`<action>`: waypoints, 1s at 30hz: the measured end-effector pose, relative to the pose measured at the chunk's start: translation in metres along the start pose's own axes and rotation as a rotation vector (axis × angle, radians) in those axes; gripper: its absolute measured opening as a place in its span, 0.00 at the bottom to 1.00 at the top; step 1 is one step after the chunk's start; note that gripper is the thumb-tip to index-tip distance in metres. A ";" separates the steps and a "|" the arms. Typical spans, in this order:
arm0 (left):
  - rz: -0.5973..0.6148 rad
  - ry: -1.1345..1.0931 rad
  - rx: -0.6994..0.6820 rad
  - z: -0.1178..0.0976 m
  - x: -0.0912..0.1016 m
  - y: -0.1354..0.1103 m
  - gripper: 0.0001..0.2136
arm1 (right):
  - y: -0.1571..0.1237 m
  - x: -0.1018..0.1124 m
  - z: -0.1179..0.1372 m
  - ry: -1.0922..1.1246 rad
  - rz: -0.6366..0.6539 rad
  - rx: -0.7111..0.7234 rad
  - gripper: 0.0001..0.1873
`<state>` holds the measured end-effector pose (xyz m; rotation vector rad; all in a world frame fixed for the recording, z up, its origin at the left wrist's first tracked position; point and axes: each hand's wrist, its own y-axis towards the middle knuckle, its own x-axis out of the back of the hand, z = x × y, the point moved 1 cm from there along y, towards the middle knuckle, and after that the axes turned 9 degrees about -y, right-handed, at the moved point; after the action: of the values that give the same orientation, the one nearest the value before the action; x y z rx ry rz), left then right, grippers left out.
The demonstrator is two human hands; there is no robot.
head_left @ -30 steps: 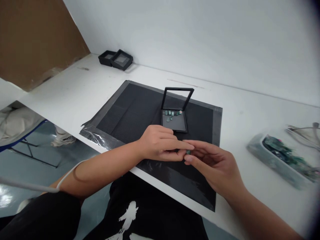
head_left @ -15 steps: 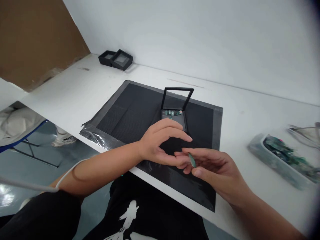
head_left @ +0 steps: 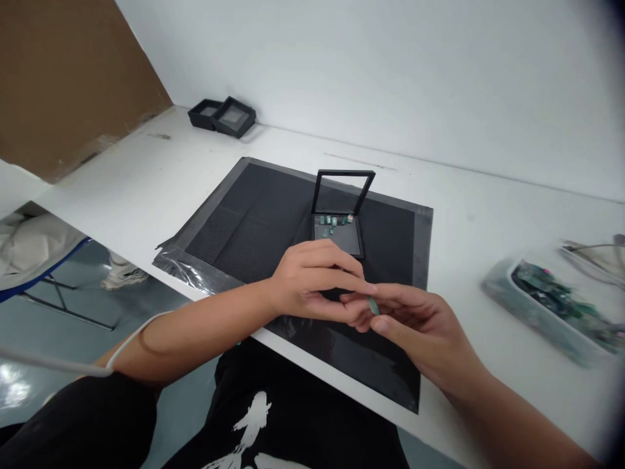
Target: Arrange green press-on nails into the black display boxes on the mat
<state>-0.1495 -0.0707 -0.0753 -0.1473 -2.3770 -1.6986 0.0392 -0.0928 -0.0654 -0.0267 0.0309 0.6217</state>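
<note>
My right hand (head_left: 420, 326) pinches a small flat green piece (head_left: 374, 305) between thumb and fingers, above the near part of a black mat (head_left: 254, 218). My left hand (head_left: 307, 280) is right beside it, index finger stretched out and its tip touching the green piece. Just beyond the hands an open black display case (head_left: 338, 228) stands on the mat with its clear-window lid upright. Several small green pieces (head_left: 334, 221) lie along the back of its base.
A clear tray of green parts (head_left: 551, 303) lies on the white table (head_left: 488, 228) at the right. Two more black cases (head_left: 222, 116) sit at the back left by the wall. A brown board (head_left: 63, 71) leans at the left. My knees are below the table's near edge.
Half a second ago my left hand's fingers were lifted and spread; they have come back down onto the green piece in my right hand. The view shifted slightly.
</note>
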 end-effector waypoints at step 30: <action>0.064 0.106 0.092 -0.006 -0.004 -0.002 0.07 | 0.003 0.008 -0.015 0.140 0.028 -0.144 0.14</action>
<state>-0.1450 -0.0763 -0.0764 -0.1145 -2.3414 -1.5261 0.0441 -0.0861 -0.0808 -0.2091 0.1220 0.6488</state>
